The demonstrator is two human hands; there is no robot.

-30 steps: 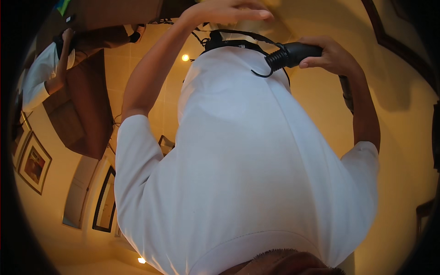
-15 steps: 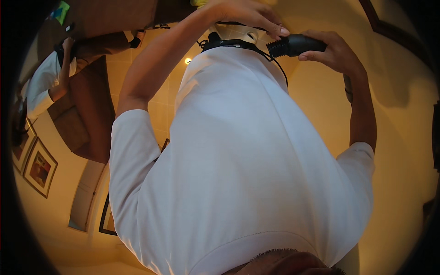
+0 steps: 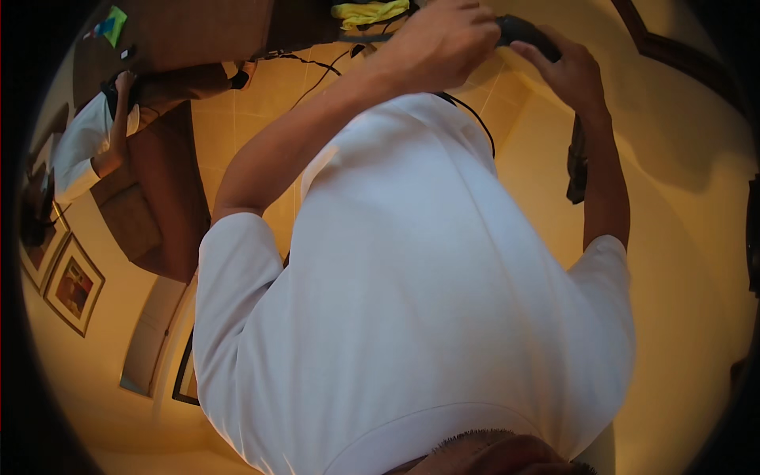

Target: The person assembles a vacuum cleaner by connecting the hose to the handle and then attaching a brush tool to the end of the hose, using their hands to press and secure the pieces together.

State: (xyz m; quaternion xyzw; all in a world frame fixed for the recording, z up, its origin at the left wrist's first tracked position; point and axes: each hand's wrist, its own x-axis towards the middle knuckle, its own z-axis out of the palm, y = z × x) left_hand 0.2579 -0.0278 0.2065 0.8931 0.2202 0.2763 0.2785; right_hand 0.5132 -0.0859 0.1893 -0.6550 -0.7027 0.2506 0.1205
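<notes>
Yellow-lit tiled floor [image 3: 522, 166] fills the room, with framed pictures [image 3: 73, 285] on the wall at far left, a brown wooden desk [image 3: 190, 32] above them and a second person in a white shirt [image 3: 83, 146] beside it. The left hand [image 3: 439, 43] curls its fingers [image 3: 475, 20] over a black handheld device [image 3: 522, 32]; the right hand [image 3: 570, 71] pinches its other end, fingers pressed together. A yellow cloth [image 3: 368, 12] lies nearby.

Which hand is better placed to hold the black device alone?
Left, probably. The left hand is curled over the black device and covers one end of it. The right hand seems to meet the other end only with extended fingertips.
</notes>
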